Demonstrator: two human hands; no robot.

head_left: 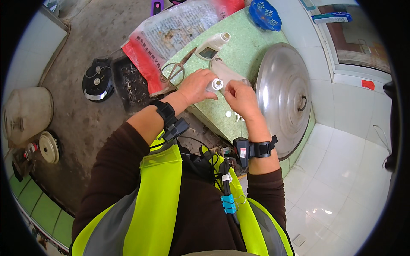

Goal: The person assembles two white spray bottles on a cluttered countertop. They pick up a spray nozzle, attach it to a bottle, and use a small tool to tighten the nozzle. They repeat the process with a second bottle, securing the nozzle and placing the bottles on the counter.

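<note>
Near the middle of the frame, our left hand (195,86) wraps its fingers around a small white bottle (215,85), its open neck pointing toward our right hand (242,99). The right fingers are pressed together at the bottle's mouth; we cannot tell what they pinch. Both hands hover over the green tabletop (247,47). Scissors (177,68) lie just upper left, another white bottle (212,45) above, and a large metal lid (284,96) to the right.

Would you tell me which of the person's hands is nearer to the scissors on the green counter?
The left. The left hand grips a small white bottle just beside the scissors handles. The right hand sits farther away, on the bottle's other side, toward the large metal lid.
</note>
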